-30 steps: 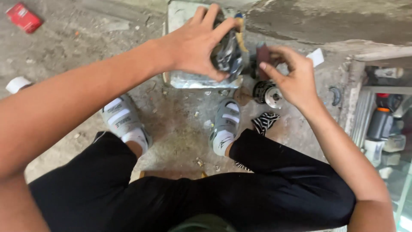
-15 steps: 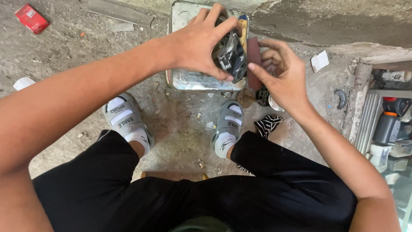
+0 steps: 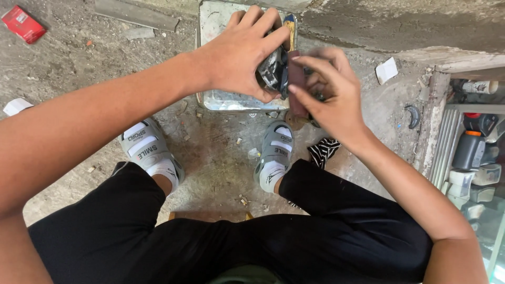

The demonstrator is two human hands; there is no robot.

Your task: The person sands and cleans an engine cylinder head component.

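Seen from above, seated on a low stool over a dusty concrete floor (image 3: pixel 68 79), knees in black trousers, grey strapped sandals (image 3: pixel 150 152) below. Left hand (image 3: pixel 239 55) curled closed around a dark, greasy metal part (image 3: pixel 272 71), fingers spread over its top, held above a shallow metal tray (image 3: pixel 231 100) lying on the floor. Right hand (image 3: pixel 329 92) just beside, fingers bent and pinching a small reddish-brown pad or strip (image 3: pixel 295 79), pressed flat against the side of the part. Judged from this: rubbing or cleaning of the part under way, not finished, the surface looking dark and grimy; how much is already cleaned cannot be told, most of it hidden by the fingers. Nearby: a red packet (image 3: pixel 22 23) at top left, a striped rag (image 3: pixel 323 150) by the right foot, bottles and cans (image 3: pixel 471 150) on a rack at right.
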